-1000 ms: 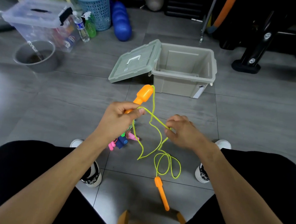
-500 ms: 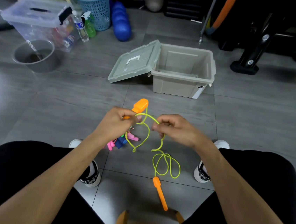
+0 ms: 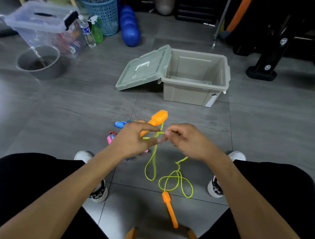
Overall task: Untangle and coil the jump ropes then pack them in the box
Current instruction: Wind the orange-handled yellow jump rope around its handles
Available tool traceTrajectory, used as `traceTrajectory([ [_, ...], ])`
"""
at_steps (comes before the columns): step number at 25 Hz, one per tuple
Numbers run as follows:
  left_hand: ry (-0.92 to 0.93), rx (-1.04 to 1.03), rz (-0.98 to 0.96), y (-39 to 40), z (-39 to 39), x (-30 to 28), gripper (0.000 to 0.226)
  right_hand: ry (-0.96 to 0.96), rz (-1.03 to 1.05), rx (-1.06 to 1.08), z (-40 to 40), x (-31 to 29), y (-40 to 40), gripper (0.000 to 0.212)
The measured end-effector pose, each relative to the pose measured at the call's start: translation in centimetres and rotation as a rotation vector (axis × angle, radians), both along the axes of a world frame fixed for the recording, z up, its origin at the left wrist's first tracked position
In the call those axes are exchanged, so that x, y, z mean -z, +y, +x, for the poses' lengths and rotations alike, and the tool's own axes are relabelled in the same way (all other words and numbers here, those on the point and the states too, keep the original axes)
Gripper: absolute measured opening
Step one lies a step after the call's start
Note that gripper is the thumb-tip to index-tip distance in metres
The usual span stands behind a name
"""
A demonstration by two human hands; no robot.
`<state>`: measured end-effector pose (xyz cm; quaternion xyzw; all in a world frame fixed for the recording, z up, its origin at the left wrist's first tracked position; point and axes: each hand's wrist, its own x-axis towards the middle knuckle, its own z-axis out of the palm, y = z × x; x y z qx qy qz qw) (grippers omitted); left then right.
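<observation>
Coiling is where I am right now, both hands meeting at one spot. Left hand (image 3: 133,140) is curled round the stem of the fat orange plastic handle (image 3: 155,120), whose bulb end points up and away from my grip toward the box, so its long axis runs from my palm outward. Right hand (image 3: 184,139) sits just beside it, fingertips pinching the thin lime-yellow cord (image 3: 153,158) where it crosses the handle stem. The right hand is nearer the loose run, I reckon, so it should feed the next turn.

Below my grip, toward my knees, the cord hangs in one long loop, then lies in a tangle of small loops ending at the second orange handle (image 3: 170,210), which points back at me.

Just left of my left hand sit the other ropes: a blue handle (image 3: 121,124) and a pink one (image 3: 110,138), partly hidden.

Beyond the grip, well apart, stands the beige plastic box (image 3: 194,92), nothing in it that I can see, its grey-green lid (image 3: 144,69) leaning on its left side. A white label on the box's front corner is too small to read.
</observation>
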<state>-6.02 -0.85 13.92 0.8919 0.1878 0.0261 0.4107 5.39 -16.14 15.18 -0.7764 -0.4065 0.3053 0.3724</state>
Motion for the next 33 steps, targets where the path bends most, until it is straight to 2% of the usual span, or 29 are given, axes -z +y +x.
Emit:
traceTrajectory([
  [2, -0.084, 0.071, 0.058, -0.4, 0.2, 0.2, 0.009, 0.032, 0.023, -0.022, -0.3, 0.3, 0.1, 0.024],
  [3, -0.111, 0.036, 0.047, -0.3, 0.3, 0.0, 0.007, 0.041, 0.015, -0.009, -0.1, 0.4, 0.1, 0.024],
  [8, -0.176, -0.39, -0.193, 2.0, 0.9, -1.6, 0.013, 0.021, -0.235, 0.045, 1.6, 2.0, -0.7, 0.026],
  [10, -0.109, -0.443, -0.188, 2.7, 0.6, -1.1, 0.011, -0.048, -0.315, 0.05, 1.9, 2.4, -0.8, 0.025],
  [11, -0.037, -0.426, -0.142, 2.9, 0.3, -0.7, 0.011, -0.084, -0.29, 0.078, 1.8, 2.3, -0.7, 0.024],
  [13, 0.13, -0.309, -0.06, 3.0, 0.0, 0.0, 0.013, -0.152, -0.133, 0.172, 1.7, 1.5, -0.4, 0.021],
  [15, 0.21, -0.198, -0.13, 2.5, -0.2, 0.1, 0.015, -0.144, 0.008, 0.201, 1.6, 0.3, -0.2, 0.021],
  [18, 0.098, -0.104, -0.296, 0.7, -0.3, -0.4, 0.011, -0.11, 0.032, 0.045, 0.6, -0.6, -0.2, 0.021],
  [21, -0.025, -0.059, -0.32, -0.8, -0.2, -1.4, 0.007, -0.046, 0.043, -0.008, 0.0, -0.6, 0.0, 0.022],
  [24, -0.123, -0.207, -0.37, -0.2, 0.2, -2.3, 0.007, 0.101, 0.033, 0.051, 0.9, 0.1, -0.3, 0.023],
  [26, -0.2, -0.321, -0.392, 1.1, 0.3, -2.3, 0.012, 0.154, -0.094, -0.009, 1.5, 1.3, -0.9, 0.026],
  [28, -0.214, -0.408, -0.424, 2.5, 0.2, -1.9, 0.018, 0.106, -0.287, -0.057, 1.8, 2.6, -1.4, 0.029],
  [30, -0.081, -0.42, -0.336, 3.4, 0.1, -1.0, 0.023, -0.026, -0.392, -0.02, 2.0, 3.1, -1.5, 0.026],
  [31, 0.064, -0.373, -0.21, 3.6, 0.0, -0.3, 0.025, -0.113, -0.358, 0.032, 2.0, 3.0, -1.4, 0.022],
  [33, 0.368, -0.197, 0.025, 3.3, -0.3, 0.5, 0.028, -0.201, -0.149, 0.14, 1.7, 2.1, -1.0, 0.018],
])
